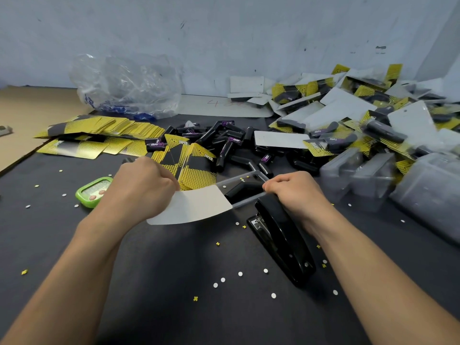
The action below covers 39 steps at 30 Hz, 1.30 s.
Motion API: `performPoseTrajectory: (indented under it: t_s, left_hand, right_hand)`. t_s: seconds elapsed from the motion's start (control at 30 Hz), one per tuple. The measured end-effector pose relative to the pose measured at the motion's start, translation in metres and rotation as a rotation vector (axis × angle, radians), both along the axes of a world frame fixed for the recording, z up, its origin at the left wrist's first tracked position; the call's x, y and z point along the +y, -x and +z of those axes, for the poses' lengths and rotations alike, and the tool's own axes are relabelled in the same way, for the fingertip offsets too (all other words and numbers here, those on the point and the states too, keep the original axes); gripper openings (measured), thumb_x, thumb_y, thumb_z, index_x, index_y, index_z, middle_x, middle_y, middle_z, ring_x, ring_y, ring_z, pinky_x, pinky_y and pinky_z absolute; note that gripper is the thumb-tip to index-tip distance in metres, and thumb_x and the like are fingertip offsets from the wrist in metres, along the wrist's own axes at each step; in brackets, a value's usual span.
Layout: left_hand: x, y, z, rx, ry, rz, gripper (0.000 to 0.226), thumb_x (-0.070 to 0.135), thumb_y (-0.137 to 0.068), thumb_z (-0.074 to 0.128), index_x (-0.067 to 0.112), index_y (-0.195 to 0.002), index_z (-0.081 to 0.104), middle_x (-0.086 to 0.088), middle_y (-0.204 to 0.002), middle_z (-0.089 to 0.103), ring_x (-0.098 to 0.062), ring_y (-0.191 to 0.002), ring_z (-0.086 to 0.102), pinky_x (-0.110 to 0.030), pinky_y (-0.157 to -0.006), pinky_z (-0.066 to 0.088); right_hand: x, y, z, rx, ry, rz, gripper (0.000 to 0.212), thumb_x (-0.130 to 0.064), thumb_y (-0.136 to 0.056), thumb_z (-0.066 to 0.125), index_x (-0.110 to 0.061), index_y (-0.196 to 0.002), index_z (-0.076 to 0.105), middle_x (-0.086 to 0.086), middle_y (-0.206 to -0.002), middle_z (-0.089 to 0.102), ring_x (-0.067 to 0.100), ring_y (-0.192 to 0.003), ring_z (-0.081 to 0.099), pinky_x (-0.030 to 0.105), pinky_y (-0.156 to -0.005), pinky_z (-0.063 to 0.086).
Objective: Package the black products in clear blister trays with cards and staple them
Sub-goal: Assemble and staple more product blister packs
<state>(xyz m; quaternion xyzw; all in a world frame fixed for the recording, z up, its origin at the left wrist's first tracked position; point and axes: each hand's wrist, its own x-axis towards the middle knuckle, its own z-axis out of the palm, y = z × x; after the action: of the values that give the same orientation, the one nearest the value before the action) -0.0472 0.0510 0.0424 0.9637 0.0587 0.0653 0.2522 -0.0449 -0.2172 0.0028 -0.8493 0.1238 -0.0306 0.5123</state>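
My left hand (139, 188) grips the left end of a package: a card (196, 205) with its white back up, folded over a clear blister tray (242, 188) that holds a black angled product. The package's right end sits in the mouth of a black stapler (281, 235). My right hand (296, 192) is curled over the stapler's front and the tray's right edge. Loose black products (224, 143) lie in a heap behind. Yellow-and-black cards (99, 131) are spread at the left.
Finished packages (361, 113) are piled at the right, with stacked clear trays (368, 175) in front of them. A green counter (93, 191) sits by my left wrist. A crumpled plastic bag (129, 85) stands at the back. Paper punch dots litter the black tabletop (174, 270).
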Motion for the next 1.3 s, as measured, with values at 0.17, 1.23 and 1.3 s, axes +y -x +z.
performPoseTrajectory:
  t_s: [0.17,1.23,1.3]
  left_hand:
    - [-0.018,0.003,-0.008,-0.05,0.051,0.034,0.037,0.009,-0.085,0.053,0.033,-0.068,0.075,0.018,-0.072,0.063,-0.011,-0.064,0.06,-0.02,-0.049,0.038]
    - [-0.063,-0.002,-0.033,-0.095,0.462,-0.241,0.017,0.032,-0.094,0.073,0.046,-0.1,0.065,0.022,-0.091,0.072,0.003,-0.077,0.068,-0.013,-0.049,0.045]
    - [-0.064,-0.001,-0.032,-0.124,0.383,-0.152,0.015,0.045,-0.09,0.075,0.034,-0.095,0.066,0.013,-0.086,0.071,-0.005,-0.073,0.067,-0.023,-0.052,0.044]
  right_hand:
    - [0.001,-0.002,-0.003,-0.003,-0.021,0.013,0.018,-0.024,-0.077,0.071,-0.038,-0.072,0.081,-0.007,-0.077,0.077,0.013,-0.086,0.072,0.036,-0.084,0.06]
    - [0.003,-0.007,0.012,-0.081,-0.807,0.254,0.036,0.011,-0.092,0.061,-0.009,-0.122,0.067,0.013,-0.1,0.061,0.016,-0.075,0.062,0.021,-0.058,0.055]
    - [0.007,-0.004,0.011,-0.046,-0.768,0.299,0.035,0.01,-0.093,0.059,-0.009,-0.122,0.066,0.014,-0.102,0.07,0.019,-0.074,0.069,0.025,-0.059,0.056]
